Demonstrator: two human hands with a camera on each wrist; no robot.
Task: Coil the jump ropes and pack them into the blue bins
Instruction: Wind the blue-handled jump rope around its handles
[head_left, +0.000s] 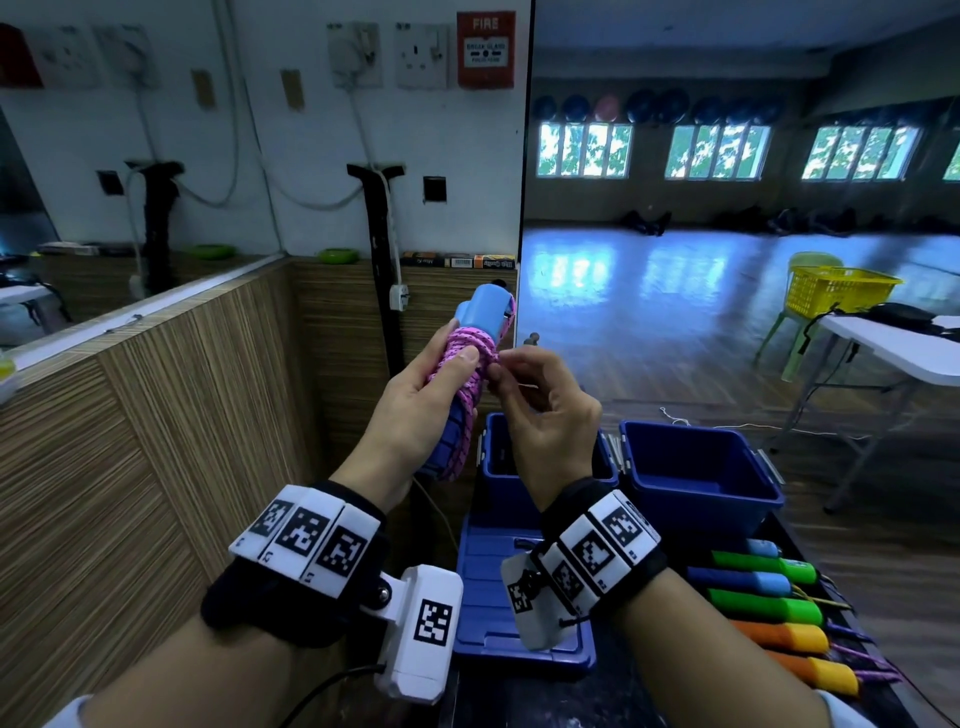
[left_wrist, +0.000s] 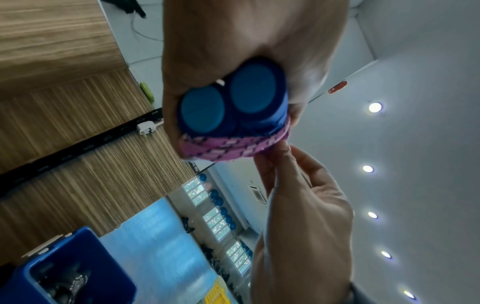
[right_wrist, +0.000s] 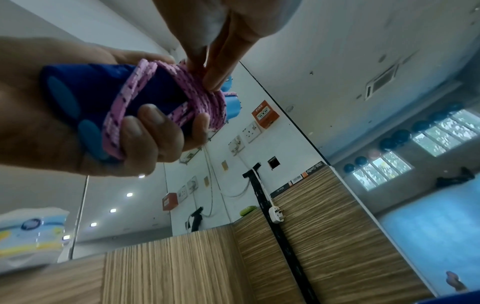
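Observation:
My left hand (head_left: 415, 400) grips a jump rope's two blue handles (head_left: 483, 312) held together, with pink rope (head_left: 467, 358) wound around them. In the left wrist view the two round handle ends (left_wrist: 228, 105) face the camera above the pink rope (left_wrist: 233, 148). My right hand (head_left: 540, 410) pinches the pink rope at the coil's right side; in the right wrist view its fingertips (right_wrist: 207, 80) press on the pink rope (right_wrist: 207, 105). Two blue bins (head_left: 696, 467) (head_left: 498, 462) stand open below the hands, the left one partly hidden by my right hand.
A blue lid (head_left: 498, 587) lies in front of the left bin. Several more jump ropes with green, blue and orange handles (head_left: 769, 608) lie at the right on the dark table. A wood-panelled wall (head_left: 156, 415) is at left, a white folding table (head_left: 893, 348) and yellow basket (head_left: 836, 291) at right.

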